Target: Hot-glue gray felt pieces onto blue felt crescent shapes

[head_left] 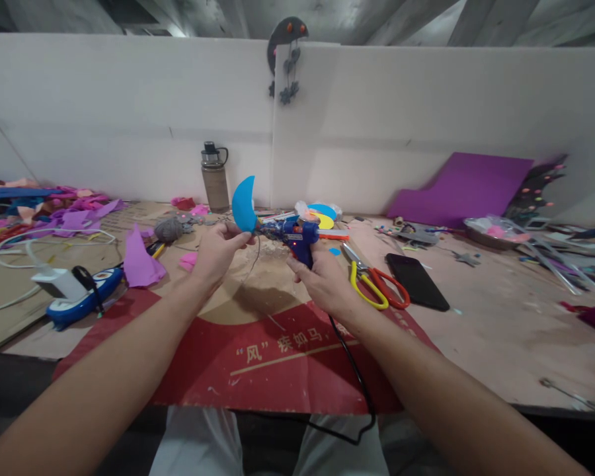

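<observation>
Pinched in my left hand is a blue crescent cut from sheet material, its points turned up and to the right. A thin grey string hangs below those fingers. My right hand is wrapped round the handle of a blue hot glue gun, with an orange-red stick at its rear. The gun's nozzle points left and meets the lower edge of the crescent; whether it touches, I cannot tell. From the handle a black cord runs down past the table edge.
Scissors with yellow and red handles and a black phone lie right of my right hand. A water bottle stands at the back. Grey yarn and a blue power strip are at left. A purple sheet leans against the wall.
</observation>
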A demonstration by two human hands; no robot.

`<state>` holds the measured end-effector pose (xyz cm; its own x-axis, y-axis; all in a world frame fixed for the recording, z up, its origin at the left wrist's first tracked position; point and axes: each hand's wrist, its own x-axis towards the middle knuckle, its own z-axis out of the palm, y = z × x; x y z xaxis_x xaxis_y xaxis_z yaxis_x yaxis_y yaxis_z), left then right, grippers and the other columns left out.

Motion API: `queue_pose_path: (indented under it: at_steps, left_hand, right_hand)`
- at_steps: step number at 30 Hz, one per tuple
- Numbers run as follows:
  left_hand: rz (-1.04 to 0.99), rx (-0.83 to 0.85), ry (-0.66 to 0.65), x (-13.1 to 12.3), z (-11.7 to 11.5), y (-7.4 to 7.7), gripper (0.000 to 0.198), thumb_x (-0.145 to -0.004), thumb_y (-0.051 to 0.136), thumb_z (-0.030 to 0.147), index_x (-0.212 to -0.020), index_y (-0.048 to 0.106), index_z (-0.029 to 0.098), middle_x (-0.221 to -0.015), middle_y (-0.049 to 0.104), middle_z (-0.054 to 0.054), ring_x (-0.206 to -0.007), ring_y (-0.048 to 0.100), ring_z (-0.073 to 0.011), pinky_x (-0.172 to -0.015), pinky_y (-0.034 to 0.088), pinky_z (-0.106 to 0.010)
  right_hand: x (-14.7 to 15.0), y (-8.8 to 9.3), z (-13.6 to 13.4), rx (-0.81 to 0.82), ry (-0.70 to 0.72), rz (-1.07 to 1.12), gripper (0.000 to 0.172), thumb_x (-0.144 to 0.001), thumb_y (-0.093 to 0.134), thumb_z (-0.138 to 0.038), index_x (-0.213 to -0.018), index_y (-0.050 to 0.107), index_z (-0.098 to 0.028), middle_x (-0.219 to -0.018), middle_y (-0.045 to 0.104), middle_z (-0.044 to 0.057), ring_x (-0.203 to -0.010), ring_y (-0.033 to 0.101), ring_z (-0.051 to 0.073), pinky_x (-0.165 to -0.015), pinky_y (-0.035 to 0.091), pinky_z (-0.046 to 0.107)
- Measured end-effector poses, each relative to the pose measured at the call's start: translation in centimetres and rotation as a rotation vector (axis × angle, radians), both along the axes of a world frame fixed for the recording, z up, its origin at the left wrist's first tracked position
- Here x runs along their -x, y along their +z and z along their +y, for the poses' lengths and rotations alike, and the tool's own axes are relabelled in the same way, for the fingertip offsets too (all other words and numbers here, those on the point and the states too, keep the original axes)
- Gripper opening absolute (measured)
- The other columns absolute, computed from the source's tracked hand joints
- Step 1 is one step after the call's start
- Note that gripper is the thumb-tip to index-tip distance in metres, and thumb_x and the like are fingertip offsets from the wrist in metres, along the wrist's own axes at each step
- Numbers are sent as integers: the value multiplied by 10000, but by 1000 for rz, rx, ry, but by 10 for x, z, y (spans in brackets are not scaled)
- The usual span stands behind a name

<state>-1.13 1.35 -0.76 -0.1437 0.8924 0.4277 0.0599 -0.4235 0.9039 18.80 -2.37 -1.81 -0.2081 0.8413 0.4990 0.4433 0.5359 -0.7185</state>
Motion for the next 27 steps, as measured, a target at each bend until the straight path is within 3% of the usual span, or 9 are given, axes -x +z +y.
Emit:
queue_pose_path:
  at_steps: [27]
  left_hand:
    - [64, 11, -24, 0, -1, -1, 142, -660, 697, 250, -744, 630, 158, -685, 682, -41, -644, 612, -154, -659, 442, -284]
  right_hand:
    - [-1, 9, -5, 13, -34, 64, 98, -837, 519, -302, -846, 527, -204, -751, 586, 36, -762, 553, 202, -695, 430, 358]
